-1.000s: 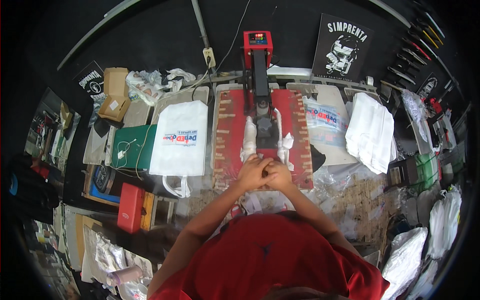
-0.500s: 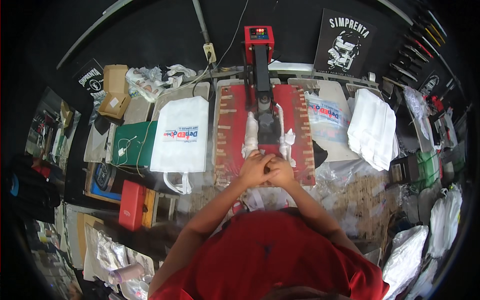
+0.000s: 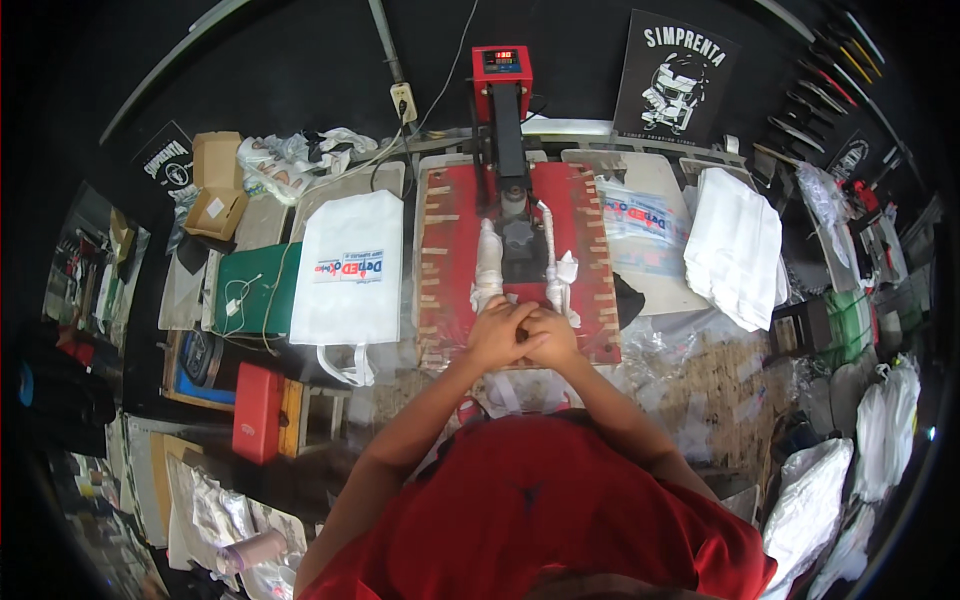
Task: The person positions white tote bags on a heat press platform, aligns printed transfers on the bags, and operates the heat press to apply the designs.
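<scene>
A red heat press (image 3: 435, 260) stands in front of me, with a dark centre plate and a control box (image 3: 502, 62) with a lit display on top. Its handle (image 3: 488, 262) has two arms wrapped in white material that reach toward me. At the handle's near end my left hand (image 3: 493, 338) and my right hand (image 3: 552, 338) are clasped together, fingers overlapping. They are closed over the handle's front part, which they hide. To the left lies a white tote bag (image 3: 345, 225) with a red and blue print, its loop toward me.
Right of the press are a clear printed film (image 3: 640, 225) and a stack of white bags (image 3: 735, 250). On the left are a green board (image 3: 255, 290) with a white cable, an open cardboard box (image 3: 215, 180) and a red box (image 3: 258, 412). Wrapped white bundles (image 3: 815, 500) lie lower right.
The whole view has shifted slightly, so things appear a little further left. Both hands stay clasped at the handle, and the tote bag and stack have not moved.
</scene>
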Available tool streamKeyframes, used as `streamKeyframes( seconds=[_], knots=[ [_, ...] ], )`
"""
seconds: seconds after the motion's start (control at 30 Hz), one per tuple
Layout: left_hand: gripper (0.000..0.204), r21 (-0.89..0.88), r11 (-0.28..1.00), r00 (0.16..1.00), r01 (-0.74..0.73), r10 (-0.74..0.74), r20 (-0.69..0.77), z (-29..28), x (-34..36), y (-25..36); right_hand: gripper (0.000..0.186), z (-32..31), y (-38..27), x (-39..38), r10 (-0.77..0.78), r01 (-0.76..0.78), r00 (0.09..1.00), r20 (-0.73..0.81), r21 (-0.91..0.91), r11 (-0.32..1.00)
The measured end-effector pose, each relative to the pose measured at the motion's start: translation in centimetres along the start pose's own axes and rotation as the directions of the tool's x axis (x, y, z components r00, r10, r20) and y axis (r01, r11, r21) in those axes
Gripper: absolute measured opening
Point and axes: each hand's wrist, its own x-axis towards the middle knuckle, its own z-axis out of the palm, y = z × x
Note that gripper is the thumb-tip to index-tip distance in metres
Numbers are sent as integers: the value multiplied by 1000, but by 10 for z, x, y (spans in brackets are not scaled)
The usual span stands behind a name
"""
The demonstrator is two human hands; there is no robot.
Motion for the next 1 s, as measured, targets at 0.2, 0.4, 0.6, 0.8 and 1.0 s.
streamKeyframes(
  seconds=[0.2, 0.4, 0.6, 0.8, 1.0],
  knots=[
    [51, -11, 999, 999, 33, -32, 30, 0, 1, 2, 21, -3, -2, -1, 78, -76, 994, 83, -22, 997],
    [51, -26, 998, 998, 51, -50, 43, -1, 1, 3, 22, -3, -2, 0, 74, -71, 992, 100, -38, 997],
    [57, 115, 992, 991, 45, -30, -128, 2, 2, 1, 21, 16, 6, -7, 83, -82, 997, 4, -162, 983],
    [76, 170, 854, 841, 491, -414, -348, 1, 87, -28, 24, -16, -23, 5, 111, -108, 993, 27, -93, 990],
    [116, -122, 616, 601, 778, -787, -142, 7, 114, -86, 42, -13, -10, -5, 91, -59, 976, 200, -164, 985]
  ],
)
